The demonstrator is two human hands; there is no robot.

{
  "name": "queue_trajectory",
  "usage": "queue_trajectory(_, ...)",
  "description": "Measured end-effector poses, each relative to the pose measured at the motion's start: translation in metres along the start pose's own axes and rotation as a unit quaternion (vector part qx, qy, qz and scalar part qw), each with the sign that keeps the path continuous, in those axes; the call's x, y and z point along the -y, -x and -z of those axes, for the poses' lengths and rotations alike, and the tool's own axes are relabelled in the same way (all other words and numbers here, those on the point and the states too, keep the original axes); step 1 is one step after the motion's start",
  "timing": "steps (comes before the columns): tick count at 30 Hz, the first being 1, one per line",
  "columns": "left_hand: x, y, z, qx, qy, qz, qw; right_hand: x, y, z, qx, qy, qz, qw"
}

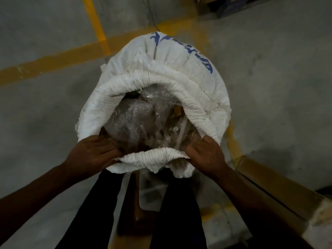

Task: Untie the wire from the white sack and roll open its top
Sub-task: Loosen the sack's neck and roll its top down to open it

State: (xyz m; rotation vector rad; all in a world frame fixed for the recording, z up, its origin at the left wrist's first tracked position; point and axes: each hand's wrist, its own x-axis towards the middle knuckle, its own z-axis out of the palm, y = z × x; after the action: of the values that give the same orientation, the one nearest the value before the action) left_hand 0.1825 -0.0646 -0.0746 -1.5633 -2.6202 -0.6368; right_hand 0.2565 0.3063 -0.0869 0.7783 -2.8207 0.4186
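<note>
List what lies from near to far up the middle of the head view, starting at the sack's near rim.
Near rolled rim → clear plastic wrap inside → far rolled rim → blue lettering → yellow floor line.

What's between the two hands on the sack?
Head view: the near part of the sack's rolled rim spans from left hand to right hand.
</note>
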Motion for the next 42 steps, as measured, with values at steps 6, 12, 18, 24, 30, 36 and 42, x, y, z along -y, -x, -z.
queue_trajectory(6,-0.004,0.018,-0.008,0.038,0.039,0.026,0.998,0.007,0.007,0.008,0.033,-0.14,-0.009,0.989)
queue_trajectory(12,-0.008,0.006,-0.01,0.051,0.055,0.046,0.996,0.006,-0.009,0.009,0.126,-0.214,-0.066,0.966)
queue_trajectory(18,-0.012,-0.003,-0.007,0.041,0.046,0.048,0.997,0.005,-0.013,0.014,0.168,-0.222,-0.079,0.957)
queue_trajectory(24,-0.018,0.009,-0.001,-0.023,0.035,0.073,0.996,0.013,0.003,0.019,0.044,-0.187,-0.137,0.972)
queue_trajectory(30,-0.032,0.012,0.001,-0.032,0.035,0.07,0.996,0.024,0.006,0.02,0.119,-0.202,-0.15,0.96)
queue_trajectory(36,-0.032,-0.008,-0.003,0.0,0.012,0.24,0.971,0.041,-0.028,0.033,0.068,-0.175,-0.277,0.942)
queue_trajectory(42,-0.033,-0.056,-0.004,-0.052,-0.047,0.464,0.883,0.06,-0.077,0.036,-0.019,-0.044,-0.455,0.889)
